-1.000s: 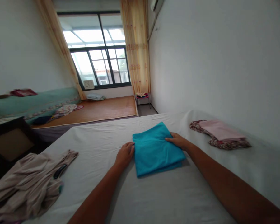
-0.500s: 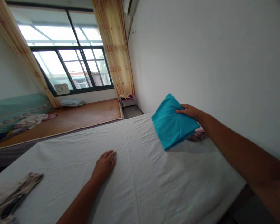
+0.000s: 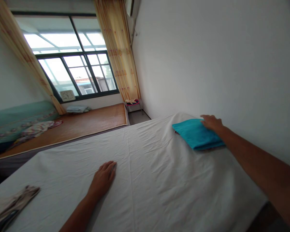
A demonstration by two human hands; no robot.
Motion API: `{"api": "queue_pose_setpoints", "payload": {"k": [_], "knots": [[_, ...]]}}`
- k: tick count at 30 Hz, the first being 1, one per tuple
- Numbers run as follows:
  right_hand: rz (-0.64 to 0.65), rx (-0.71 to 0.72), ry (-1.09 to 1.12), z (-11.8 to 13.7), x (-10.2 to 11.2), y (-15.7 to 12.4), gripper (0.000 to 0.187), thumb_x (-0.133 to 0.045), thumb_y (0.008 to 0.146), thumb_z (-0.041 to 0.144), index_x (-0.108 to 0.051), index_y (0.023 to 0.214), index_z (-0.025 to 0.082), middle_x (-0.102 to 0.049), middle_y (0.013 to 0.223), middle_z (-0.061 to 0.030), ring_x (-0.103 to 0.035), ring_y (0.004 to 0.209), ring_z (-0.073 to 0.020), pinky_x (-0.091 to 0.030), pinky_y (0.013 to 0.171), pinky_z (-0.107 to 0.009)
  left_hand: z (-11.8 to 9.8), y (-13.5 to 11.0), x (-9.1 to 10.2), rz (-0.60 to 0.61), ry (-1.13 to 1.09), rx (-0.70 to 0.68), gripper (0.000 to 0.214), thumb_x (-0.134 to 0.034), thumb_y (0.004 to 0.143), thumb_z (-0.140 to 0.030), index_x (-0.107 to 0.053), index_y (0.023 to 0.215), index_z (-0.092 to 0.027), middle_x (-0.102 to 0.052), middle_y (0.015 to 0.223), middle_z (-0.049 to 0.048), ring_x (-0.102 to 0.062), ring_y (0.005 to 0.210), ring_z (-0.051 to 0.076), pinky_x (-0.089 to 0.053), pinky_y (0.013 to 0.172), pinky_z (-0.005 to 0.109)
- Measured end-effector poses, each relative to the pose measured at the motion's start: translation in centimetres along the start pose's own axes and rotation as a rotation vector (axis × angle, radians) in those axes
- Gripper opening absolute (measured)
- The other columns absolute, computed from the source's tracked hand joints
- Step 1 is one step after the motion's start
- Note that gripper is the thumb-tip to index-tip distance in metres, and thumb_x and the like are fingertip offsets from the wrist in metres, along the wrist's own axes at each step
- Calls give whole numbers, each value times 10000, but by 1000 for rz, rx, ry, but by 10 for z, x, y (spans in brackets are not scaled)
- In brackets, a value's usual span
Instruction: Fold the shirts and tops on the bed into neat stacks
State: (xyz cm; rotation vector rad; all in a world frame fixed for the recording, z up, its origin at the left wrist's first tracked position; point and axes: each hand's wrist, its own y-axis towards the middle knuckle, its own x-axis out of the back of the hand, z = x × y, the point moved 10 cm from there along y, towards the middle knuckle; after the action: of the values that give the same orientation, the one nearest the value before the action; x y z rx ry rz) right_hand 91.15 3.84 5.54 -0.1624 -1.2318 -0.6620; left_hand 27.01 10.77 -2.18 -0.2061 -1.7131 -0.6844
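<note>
A folded turquoise cloth (image 3: 195, 137) lies near the wall on the right side of a bed covered with a white sheet (image 3: 159, 180). It rests on a pile that it almost hides. My right hand (image 3: 211, 122) reaches out to the cloth's far edge, with its fingers still closed on it. My left hand (image 3: 103, 178) lies flat on the sheet at the middle of the bed, fingers stretched out, holding nothing.
A crumpled beige garment (image 3: 12, 204) lies at the bed's near left corner. Beyond the bed is a wooden platform (image 3: 87, 120) with loose clothes, a small stool (image 3: 132, 103), a yellow curtain (image 3: 118, 51) and a large window (image 3: 74, 74). A bare white wall runs along the right.
My right hand lifted the turquoise cloth from in front of me, carried it right and set it down on the pile by the wall. My left hand let go and rests on the sheet.
</note>
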Motion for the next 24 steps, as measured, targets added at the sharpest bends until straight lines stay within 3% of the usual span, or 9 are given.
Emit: {"api": "queue_pose_setpoints", "payload": {"k": [3, 6, 10, 12, 15, 18, 20, 22, 24], "knots": [[63, 176, -100, 26, -50, -20, 440, -436, 911, 418, -538, 1318, 286, -468, 1436, -84, -370, 1323, -357, -201, 1032, -701, -2, -1, 1, 0, 8, 3, 390, -376, 923, -319, -603, 1221, -211, -595, 1272, 64, -517, 1188, 225, -413, 1044, 410], [23, 249, -154, 27, -70, -31, 480, -328, 931, 488, -492, 1353, 329, -425, 1472, -29, -329, 1353, -330, -188, 1045, -695, -5, -3, 3, 9, 9, 16, 381, -381, 927, -303, -595, 1228, -212, -587, 1282, 68, -512, 1192, 222, -418, 1035, 408], [64, 220, -227, 20, -80, -25, 528, -283, 928, 485, -473, 1377, 283, -426, 1470, -53, -339, 1345, -346, -243, 1031, -685, -10, -6, 3, 25, 25, 31, 382, -385, 928, -270, -576, 1251, -201, -574, 1301, 72, -490, 1211, 222, -405, 1039, 405], [48, 199, -271, 37, -84, -28, 525, -290, 924, 425, -522, 1335, 196, -453, 1441, -122, -365, 1324, -369, -281, 1016, -668, -11, -8, 2, 39, 35, 45, 384, -390, 927, -267, -567, 1262, -206, -561, 1320, 70, -475, 1228, 225, -392, 1049, 405], [78, 400, -244, 118, -114, -63, 497, -328, 909, 372, -576, 1269, 134, -511, 1376, -178, -423, 1292, -345, -342, 1028, -568, -12, -10, -1, 60, 41, 68, 392, -390, 932, -283, -545, 1288, -229, -532, 1360, 63, -451, 1260, 225, -374, 1061, 397], [277, 718, -142, 228, -166, -138, 528, -304, 928, 436, -513, 1353, 202, -498, 1410, -102, -439, 1299, -273, -328, 1076, -468, -14, -13, -2, 87, 41, 79, 410, -360, 947, -315, -522, 1315, -234, -504, 1394, 61, -436, 1281, 222, -355, 1073, 388], [327, 876, -101, 292, -188, -189, 585, -274, 936, 497, -408, 1436, 224, -386, 1495, -63, -357, 1360, -257, -292, 1102, -440, -15, -16, -3, 107, 40, 77, 425, -340, 952, -328, -506, 1332, -234, -494, 1406, 57, -429, 1290, 223, -342, 1080, 393], [356, 970, -71, 342, -200, -229, 578, -247, 948, 498, -360, 1462, 259, -332, 1523, -27, -291, 1396, -239, -243, 1124, -431, -14, -19, -2, 119, 39, 77, 430, -342, 950, -336, -491, 1344, -251, -485, 1416, 46, -421, 1298, 223, -337, 1079, 404], [373, 1014, -47, 376, -206, -253, 574, -236, 955, 498, -331, 1474, 274, -313, 1531, -11, -254, 1411, -233, -215, 1133, -438, -11, -22, 2, 121, 44, 86, 426, -350, 946, -345, -485, 1343, -274, -483, 1417, 35, -417, 1299, 219, -338, 1072, 410]]}}
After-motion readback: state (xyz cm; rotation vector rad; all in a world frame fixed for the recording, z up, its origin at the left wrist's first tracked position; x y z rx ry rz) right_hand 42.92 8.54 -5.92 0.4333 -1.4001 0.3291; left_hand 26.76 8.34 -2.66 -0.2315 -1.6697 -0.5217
